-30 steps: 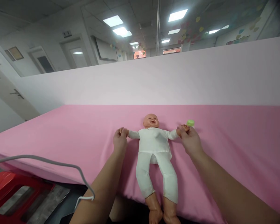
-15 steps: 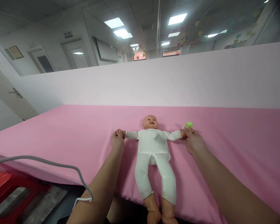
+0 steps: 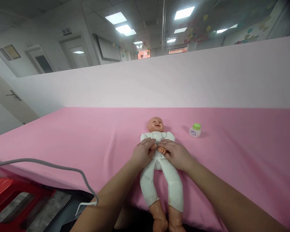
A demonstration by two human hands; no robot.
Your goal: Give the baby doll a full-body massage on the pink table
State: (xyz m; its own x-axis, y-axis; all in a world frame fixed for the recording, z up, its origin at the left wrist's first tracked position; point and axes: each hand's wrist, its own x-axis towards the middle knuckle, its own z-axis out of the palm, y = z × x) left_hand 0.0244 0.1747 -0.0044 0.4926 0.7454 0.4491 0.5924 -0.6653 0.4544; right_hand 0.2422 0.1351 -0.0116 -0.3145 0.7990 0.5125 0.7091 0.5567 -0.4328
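The doll (image 3: 157,135) lies on its back on the pink tabletop (image 3: 87,138), with its head away from the person and its legs towards them. The left hand (image 3: 143,154) curls over one of the doll's forearms and the right hand (image 3: 177,154) over the other, each with its fingers bent around the limb. Both bring the doll's small hands (image 3: 162,150) in over its belly, near each other. Holding both forearms at once probably keeps the arms folded evenly, and the tabletop beneath likely steadies the doll's body. Its face-up pose leaves the chest and arms within easy reach.

To the right of the doll's shoulder, well apart from it, a small jar (image 3: 195,131) stands upright with its green lid on top, perhaps set there so that it is near but out of the arms' way. Beyond the doll's head rises a white panel (image 3: 159,83); off to the doll's left, nearer the person, are a grey cable (image 3: 50,165) and a red stool (image 3: 4,190).

The person's fingers and palms hide the doll's sleeves and wrists. The left thumb is hidden, and how firmly either hand presses I cannot tell. The doll's feet are cut off at the bottom of the view, and the print on the jar's label is too small to read.
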